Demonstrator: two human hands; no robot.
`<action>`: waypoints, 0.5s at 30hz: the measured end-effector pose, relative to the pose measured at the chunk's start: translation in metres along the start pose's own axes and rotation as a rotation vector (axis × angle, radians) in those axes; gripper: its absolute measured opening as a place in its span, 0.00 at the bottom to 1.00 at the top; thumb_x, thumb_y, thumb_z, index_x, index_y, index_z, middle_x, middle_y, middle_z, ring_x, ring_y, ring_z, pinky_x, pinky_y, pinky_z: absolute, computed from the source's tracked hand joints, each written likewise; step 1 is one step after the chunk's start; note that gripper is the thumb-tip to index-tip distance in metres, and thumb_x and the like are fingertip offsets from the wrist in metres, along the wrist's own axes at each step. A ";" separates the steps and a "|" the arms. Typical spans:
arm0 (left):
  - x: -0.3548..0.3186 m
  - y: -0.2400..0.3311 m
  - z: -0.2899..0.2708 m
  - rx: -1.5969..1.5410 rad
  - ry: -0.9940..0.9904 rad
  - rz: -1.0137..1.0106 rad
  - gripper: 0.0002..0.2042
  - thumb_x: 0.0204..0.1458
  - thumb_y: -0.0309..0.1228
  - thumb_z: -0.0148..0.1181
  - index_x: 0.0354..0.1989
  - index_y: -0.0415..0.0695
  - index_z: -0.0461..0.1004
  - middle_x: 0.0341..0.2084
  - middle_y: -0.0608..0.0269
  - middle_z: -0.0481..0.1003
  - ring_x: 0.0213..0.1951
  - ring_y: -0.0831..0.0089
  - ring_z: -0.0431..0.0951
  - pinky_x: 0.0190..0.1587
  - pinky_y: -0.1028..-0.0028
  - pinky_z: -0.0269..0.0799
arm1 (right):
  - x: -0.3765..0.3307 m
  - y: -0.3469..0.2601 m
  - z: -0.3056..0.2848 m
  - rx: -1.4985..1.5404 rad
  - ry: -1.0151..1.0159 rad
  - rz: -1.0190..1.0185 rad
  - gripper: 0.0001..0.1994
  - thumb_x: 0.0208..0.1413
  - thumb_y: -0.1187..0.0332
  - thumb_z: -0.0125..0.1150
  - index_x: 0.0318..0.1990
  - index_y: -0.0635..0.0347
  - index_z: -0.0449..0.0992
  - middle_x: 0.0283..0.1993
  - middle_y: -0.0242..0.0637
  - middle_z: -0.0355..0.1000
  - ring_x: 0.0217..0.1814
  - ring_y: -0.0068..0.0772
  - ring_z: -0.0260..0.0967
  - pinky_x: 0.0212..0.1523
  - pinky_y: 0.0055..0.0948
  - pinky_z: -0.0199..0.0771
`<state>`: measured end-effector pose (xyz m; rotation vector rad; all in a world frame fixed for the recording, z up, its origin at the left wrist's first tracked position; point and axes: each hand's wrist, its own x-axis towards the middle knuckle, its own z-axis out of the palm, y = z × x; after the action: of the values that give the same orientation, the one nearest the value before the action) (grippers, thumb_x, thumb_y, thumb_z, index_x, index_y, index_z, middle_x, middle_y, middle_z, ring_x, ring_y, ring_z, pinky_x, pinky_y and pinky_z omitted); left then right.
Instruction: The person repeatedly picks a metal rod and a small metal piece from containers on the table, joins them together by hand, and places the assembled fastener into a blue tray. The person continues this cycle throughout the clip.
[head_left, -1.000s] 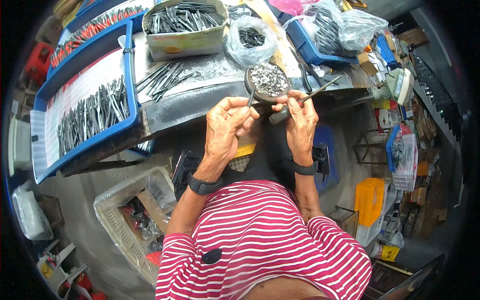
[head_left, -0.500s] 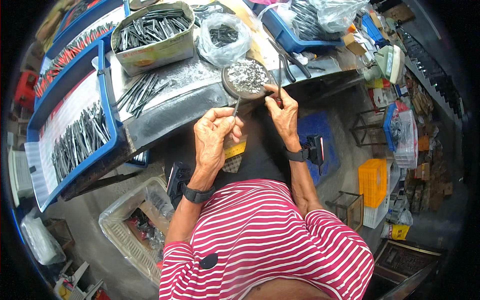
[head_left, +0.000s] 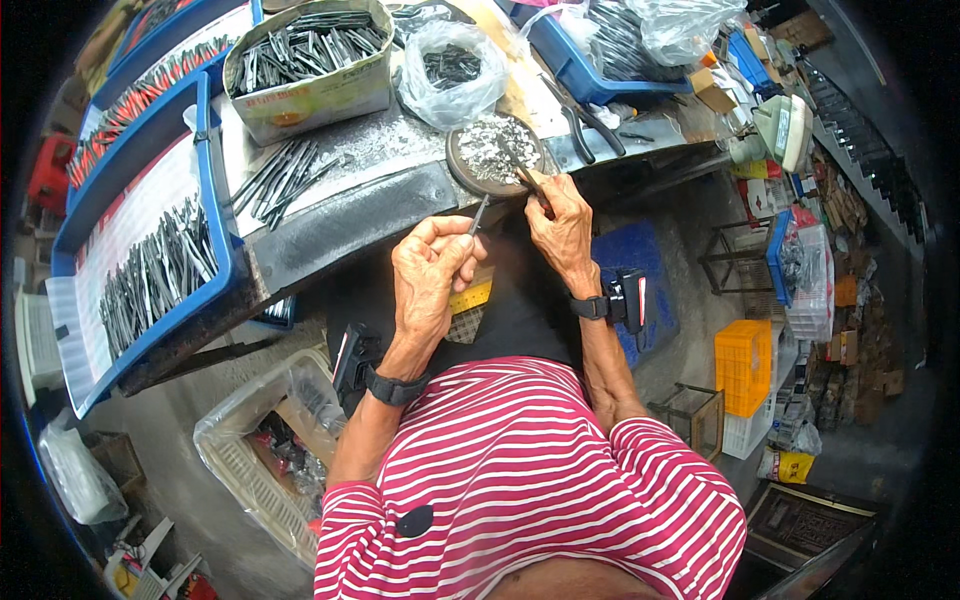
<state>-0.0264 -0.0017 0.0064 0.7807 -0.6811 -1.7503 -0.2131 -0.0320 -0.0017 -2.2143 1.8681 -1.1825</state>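
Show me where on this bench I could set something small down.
The dark front strip looks bare but dusty, bordered by the loose black pieces and the round dish. Behind, carton and clear bag crowd close; pliers lie right of the dish.

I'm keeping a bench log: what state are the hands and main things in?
Left hand: closed on thin rod
Right hand: closed on slim tool
Round dish: strewn with silvery bits
Carton: open, filled with dark strips
Plastic bag: open, dark pieces inside
Pliers: handles apart
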 end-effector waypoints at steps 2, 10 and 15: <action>0.000 0.000 0.000 -0.008 -0.001 0.005 0.07 0.52 0.22 0.53 0.38 0.34 0.68 0.23 0.60 0.73 0.19 0.85 0.66 0.19 0.88 0.60 | -0.001 0.001 -0.001 -0.015 -0.012 -0.024 0.17 0.43 0.80 0.53 0.44 0.56 0.75 0.25 0.40 0.63 0.23 0.35 0.62 0.25 0.30 0.64; -0.001 -0.001 -0.004 -0.019 0.017 0.011 0.06 0.52 0.21 0.53 0.38 0.34 0.68 0.23 0.60 0.73 0.19 0.87 0.65 0.18 0.89 0.58 | 0.000 0.005 -0.007 -0.057 -0.063 -0.137 0.18 0.41 0.80 0.56 0.44 0.54 0.75 0.27 0.40 0.63 0.24 0.36 0.64 0.24 0.30 0.66; -0.001 -0.001 -0.006 -0.015 0.013 0.025 0.06 0.52 0.22 0.53 0.38 0.35 0.68 0.23 0.61 0.73 0.19 0.87 0.65 0.18 0.89 0.57 | 0.002 0.007 -0.010 -0.053 -0.119 -0.143 0.16 0.42 0.77 0.58 0.42 0.54 0.73 0.30 0.40 0.62 0.27 0.41 0.67 0.27 0.33 0.70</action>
<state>-0.0224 -0.0007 0.0019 0.7695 -0.6659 -1.7242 -0.2241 -0.0314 0.0035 -2.4241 1.7423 -1.0038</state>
